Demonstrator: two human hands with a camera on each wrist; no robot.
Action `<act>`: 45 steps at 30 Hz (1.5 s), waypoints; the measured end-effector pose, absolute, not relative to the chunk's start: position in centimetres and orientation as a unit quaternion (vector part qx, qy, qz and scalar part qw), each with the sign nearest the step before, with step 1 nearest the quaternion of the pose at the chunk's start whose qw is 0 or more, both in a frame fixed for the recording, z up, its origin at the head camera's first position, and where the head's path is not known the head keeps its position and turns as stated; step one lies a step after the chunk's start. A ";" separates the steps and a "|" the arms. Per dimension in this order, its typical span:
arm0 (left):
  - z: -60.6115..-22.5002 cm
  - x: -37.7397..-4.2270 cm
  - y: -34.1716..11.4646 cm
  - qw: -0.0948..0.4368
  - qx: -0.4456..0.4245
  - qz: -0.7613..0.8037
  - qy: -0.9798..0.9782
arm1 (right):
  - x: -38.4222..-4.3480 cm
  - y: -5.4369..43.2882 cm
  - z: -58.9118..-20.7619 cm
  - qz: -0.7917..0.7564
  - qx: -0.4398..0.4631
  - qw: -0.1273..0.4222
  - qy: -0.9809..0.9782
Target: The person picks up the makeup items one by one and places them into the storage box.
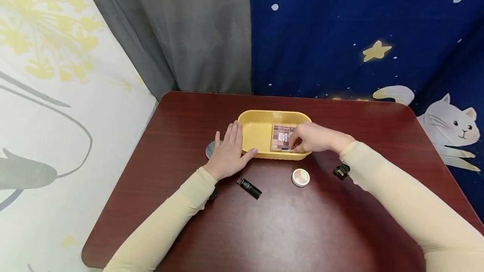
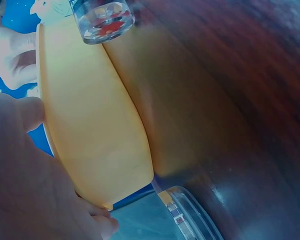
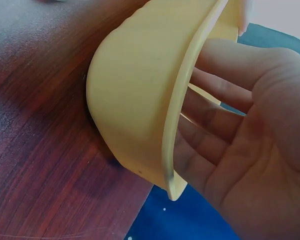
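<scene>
A yellow oval basin (image 1: 257, 132) stands near the back of the table. My left hand (image 1: 227, 152) lies along its left end, fingers straight against the rim and thumb at the front edge. Inside, at the right, lies an eyeshadow palette (image 1: 280, 135) in a checked pattern with white lettering. My right hand (image 1: 311, 137) reaches over the right rim, fingers bent down at the palette. In the right wrist view, the fingers (image 3: 210, 112) go behind the basin wall, hiding the fingertips. I cannot tell if they grip anything. A small dark piece (image 1: 286, 149) shows by the palette's front edge.
In front of the basin lie a black tube (image 1: 249, 188) with a clear end and a round white pot (image 1: 301, 177) with three pale colours. A round grey disc (image 1: 210, 150) sits partly under the left hand. Curtains hang behind the table (image 1: 295, 221).
</scene>
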State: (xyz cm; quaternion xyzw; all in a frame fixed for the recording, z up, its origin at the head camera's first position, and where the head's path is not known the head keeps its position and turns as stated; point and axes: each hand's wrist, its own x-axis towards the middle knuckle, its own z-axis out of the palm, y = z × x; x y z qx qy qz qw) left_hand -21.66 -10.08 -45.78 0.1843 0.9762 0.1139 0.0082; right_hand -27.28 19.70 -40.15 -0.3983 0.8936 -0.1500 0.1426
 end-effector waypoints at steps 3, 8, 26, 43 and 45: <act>-45.7 -21.7 -10.1 0.006 0.185 0.112 0.976 | -27.5 19.6 -40.4 -0.157 -0.410 0.148 0.886; -45.7 -21.6 -10.0 0.011 0.187 0.112 0.976 | -27.7 19.5 -40.9 -0.161 -0.406 0.162 0.885; -45.7 -21.5 -10.2 0.001 0.191 0.113 0.975 | -27.9 19.1 -41.4 -0.143 -0.417 0.165 0.882; -45.2 -21.4 -10.2 0.005 0.192 0.118 0.974 | -27.8 18.9 -41.5 -0.145 -0.422 0.151 0.882; -45.3 -21.4 -10.2 0.006 0.193 0.117 0.974 | -27.8 18.9 -41.5 -0.144 -0.413 0.156 0.886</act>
